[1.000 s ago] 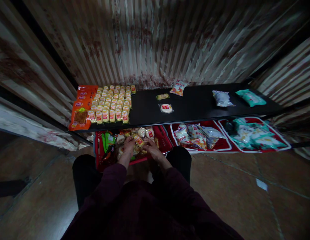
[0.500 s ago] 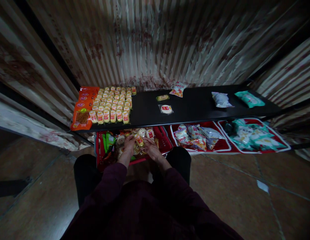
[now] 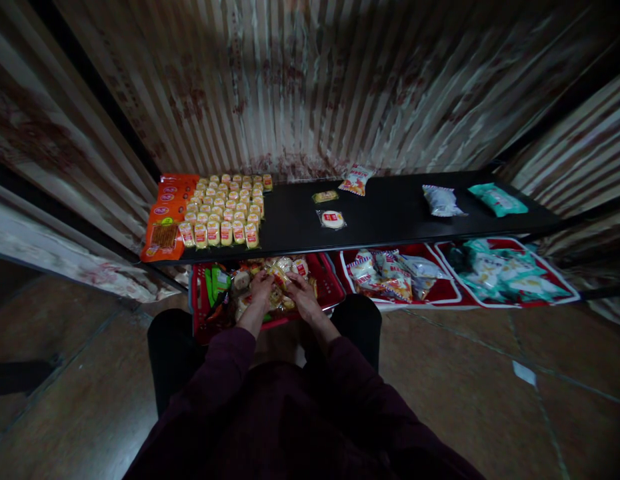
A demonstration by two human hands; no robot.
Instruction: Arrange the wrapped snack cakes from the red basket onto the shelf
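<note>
My two bare hands (image 3: 303,297), three red plastic baskets (image 3: 334,283), one long black shelf (image 3: 390,212), its front row six yellow oblong wrapped cakes (image 3: 226,233)

I have one head-worn view, facing forward and steeply down past the knees (image 3: 357,327), fairly near the red basket (image 3: 331,280) and wide enough for the black shelf (image 3: 385,223), though the striped backdrop (image 3: 300,100) seems too dim to judge well.

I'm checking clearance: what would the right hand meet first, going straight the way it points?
The right hand would likely meet the wrapped snack just ahead; depth is unclear, they may touch.
</note>
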